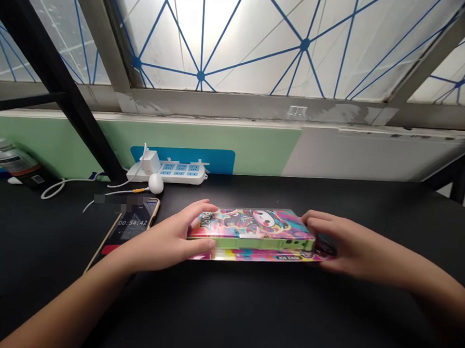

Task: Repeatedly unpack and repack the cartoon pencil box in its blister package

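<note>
A flat, brightly coloured box (253,228) with a cartoon face on its lid lies in the middle of the black table (225,308). Its green lid sits slightly raised above a pink base. My left hand (170,238) grips the box's left end, thumb at the front and fingers curled over the top. My right hand (330,244) grips the right end in the same way, fingers wrapped round the edge.
A phone (126,231) showing a running timer lies left of the box. Behind it are a white power strip (170,172) with a charger and cable, and a bottle (15,162) on its side at far left. A window wall runs along the back.
</note>
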A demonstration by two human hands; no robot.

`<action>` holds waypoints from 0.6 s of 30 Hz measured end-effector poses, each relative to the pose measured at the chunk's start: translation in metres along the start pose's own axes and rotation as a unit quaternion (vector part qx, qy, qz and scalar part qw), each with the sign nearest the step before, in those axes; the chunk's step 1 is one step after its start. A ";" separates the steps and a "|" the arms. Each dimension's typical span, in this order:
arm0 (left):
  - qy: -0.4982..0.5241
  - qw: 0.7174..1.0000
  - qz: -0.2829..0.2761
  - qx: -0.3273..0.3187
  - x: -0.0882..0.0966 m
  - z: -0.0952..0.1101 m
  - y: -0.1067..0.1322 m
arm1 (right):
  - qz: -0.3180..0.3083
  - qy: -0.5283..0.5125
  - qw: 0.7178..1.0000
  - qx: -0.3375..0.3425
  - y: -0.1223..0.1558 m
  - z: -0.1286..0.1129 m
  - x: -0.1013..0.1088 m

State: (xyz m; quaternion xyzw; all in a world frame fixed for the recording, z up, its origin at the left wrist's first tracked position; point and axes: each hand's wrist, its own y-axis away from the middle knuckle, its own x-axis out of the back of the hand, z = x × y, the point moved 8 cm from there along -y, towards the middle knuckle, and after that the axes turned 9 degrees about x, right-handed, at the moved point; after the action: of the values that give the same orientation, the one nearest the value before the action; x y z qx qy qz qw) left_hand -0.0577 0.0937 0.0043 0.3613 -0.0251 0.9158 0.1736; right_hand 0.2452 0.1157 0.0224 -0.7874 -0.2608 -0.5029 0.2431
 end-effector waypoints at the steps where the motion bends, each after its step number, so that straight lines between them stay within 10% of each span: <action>1: -0.020 1.000 0.009 -0.015 0.000 0.000 0.000 | -0.040 -0.013 0.999 0.012 -0.001 -0.003 -0.009; 9: -0.110 0.992 0.051 -0.028 -0.011 -0.003 -0.006 | -0.089 -0.092 0.992 -0.007 -0.006 -0.005 -0.026; 18: -0.229 0.949 0.172 -0.130 -0.012 0.019 0.000 | 0.123 -0.050 0.991 -0.027 -0.009 0.028 0.001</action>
State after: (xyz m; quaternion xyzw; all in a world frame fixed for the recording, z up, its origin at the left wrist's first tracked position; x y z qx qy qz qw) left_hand -0.0373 0.0871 0.0104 0.5262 -0.2445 0.8130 0.0484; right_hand 0.2580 0.1403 0.0135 -0.8438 -0.1599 -0.4364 0.2682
